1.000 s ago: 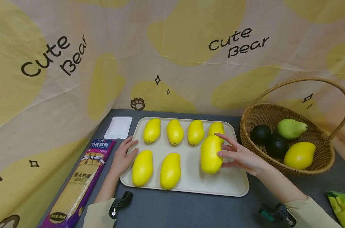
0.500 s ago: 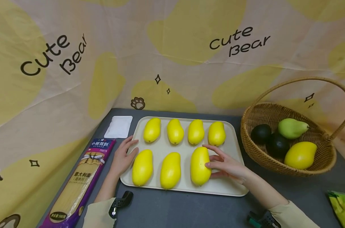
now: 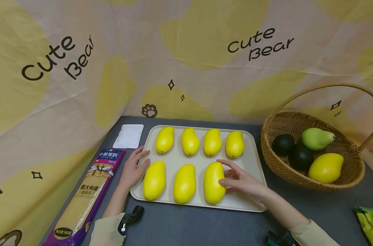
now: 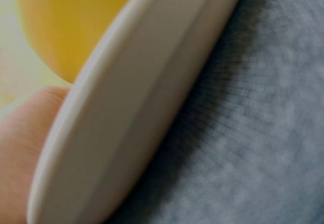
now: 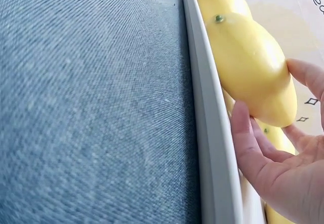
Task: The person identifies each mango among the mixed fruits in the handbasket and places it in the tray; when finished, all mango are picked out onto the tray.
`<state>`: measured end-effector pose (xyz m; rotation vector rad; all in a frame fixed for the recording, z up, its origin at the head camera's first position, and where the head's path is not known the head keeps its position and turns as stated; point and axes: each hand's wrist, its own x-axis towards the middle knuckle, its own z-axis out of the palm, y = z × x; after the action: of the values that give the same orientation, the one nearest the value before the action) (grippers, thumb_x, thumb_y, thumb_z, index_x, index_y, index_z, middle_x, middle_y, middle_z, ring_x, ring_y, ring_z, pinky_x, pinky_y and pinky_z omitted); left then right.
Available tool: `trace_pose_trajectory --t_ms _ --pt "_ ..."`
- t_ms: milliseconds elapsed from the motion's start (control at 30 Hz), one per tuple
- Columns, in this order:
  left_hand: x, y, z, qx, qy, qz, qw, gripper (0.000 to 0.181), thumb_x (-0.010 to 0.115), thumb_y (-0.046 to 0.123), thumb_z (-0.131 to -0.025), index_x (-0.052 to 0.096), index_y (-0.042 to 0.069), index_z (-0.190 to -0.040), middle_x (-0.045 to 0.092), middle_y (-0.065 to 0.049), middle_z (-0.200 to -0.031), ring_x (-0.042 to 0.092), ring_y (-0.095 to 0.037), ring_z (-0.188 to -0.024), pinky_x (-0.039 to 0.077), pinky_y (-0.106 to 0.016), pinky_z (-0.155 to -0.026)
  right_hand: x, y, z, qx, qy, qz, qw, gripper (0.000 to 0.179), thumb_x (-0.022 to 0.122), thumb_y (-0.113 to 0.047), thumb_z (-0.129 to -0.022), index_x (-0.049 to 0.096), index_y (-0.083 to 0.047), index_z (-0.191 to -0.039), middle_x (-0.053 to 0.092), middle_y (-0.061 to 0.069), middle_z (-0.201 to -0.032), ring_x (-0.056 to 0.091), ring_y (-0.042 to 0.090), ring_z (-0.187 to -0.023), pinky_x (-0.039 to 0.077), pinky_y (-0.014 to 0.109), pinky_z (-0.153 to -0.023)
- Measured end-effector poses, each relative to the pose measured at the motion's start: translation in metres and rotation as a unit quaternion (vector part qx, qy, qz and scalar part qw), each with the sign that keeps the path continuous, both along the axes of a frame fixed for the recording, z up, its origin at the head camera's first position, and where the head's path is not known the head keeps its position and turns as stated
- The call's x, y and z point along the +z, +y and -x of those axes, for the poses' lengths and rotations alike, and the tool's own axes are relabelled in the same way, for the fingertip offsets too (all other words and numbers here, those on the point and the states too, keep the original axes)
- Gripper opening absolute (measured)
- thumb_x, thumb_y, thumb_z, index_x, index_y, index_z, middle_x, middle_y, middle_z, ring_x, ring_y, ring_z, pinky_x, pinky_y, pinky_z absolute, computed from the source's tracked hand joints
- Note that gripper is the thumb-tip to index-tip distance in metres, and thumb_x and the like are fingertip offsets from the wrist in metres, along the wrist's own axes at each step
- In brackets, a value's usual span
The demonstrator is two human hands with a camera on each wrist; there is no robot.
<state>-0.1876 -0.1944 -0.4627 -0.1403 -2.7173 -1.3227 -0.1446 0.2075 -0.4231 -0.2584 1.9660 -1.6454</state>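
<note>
My right hand [image 3: 243,182] holds a yellow mango [image 3: 213,186] at the right end of the tray's front row. In the right wrist view the thumb [image 5: 242,128] lies against one side of that mango and a forefinger touches the other. At the tray's left edge rests my left hand [image 3: 135,169], its fingers lying relaxed over the rim. Two mangoes, one on the left [image 3: 154,180] and one in the middle [image 3: 184,184], share the front row. Behind them several mangoes [image 3: 190,141] form a back row on the cream tray [image 3: 241,203]. The left wrist view shows the tray's outer wall close up.
A wicker basket [image 3: 267,160] at the right holds a green pear [image 3: 317,138], two dark avocados [image 3: 301,156] and a mango [image 3: 326,167]. A pasta packet [image 3: 81,194] and a white sachet [image 3: 128,136] lie left of the tray. At the right edge is a green packet [image 3: 371,222].
My right hand has brought its mango left and down into line with the front row, uncovering the back-row mango behind it. The left hand stays put at the rim.
</note>
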Motion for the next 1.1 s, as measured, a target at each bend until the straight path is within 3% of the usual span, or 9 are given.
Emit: trace_pose_trajectory --t_ms 367,1100 --pt "0.0004 0.0006 0.0009 -0.002 0.006 -0.001 1.0 0.038 0.06 0.016 -0.097 0.058 0.006 -0.133 0.035 -0.013 -0.153 0.032 -0.036 -0.139 0.031 -0.057 -0.109 0.0004 0.0015 -0.0019 0.022 0.044 -0.071 0.9962 0.07 0.069 -0.03 -0.091 0.035 -0.012 -0.149 0.053 0.017 -0.124 0.057 0.026 -0.088 0.054 0.034 -0.07" --pt "0.0022 0.0 0.0005 0.003 0.005 -0.001 1.0 0.038 0.06 0.016 -0.096 0.059 0.006 -0.132 0.036 -0.013 -0.153 0.033 -0.036 -0.139 0.032 -0.055 -0.11 -0.0017 0.0047 0.0028 0.046 0.032 -0.071 0.9959 0.068 0.066 -0.029 -0.094 0.032 -0.003 -0.147 0.051 0.016 -0.124 0.056 0.026 -0.091 0.053 0.033 -0.07"
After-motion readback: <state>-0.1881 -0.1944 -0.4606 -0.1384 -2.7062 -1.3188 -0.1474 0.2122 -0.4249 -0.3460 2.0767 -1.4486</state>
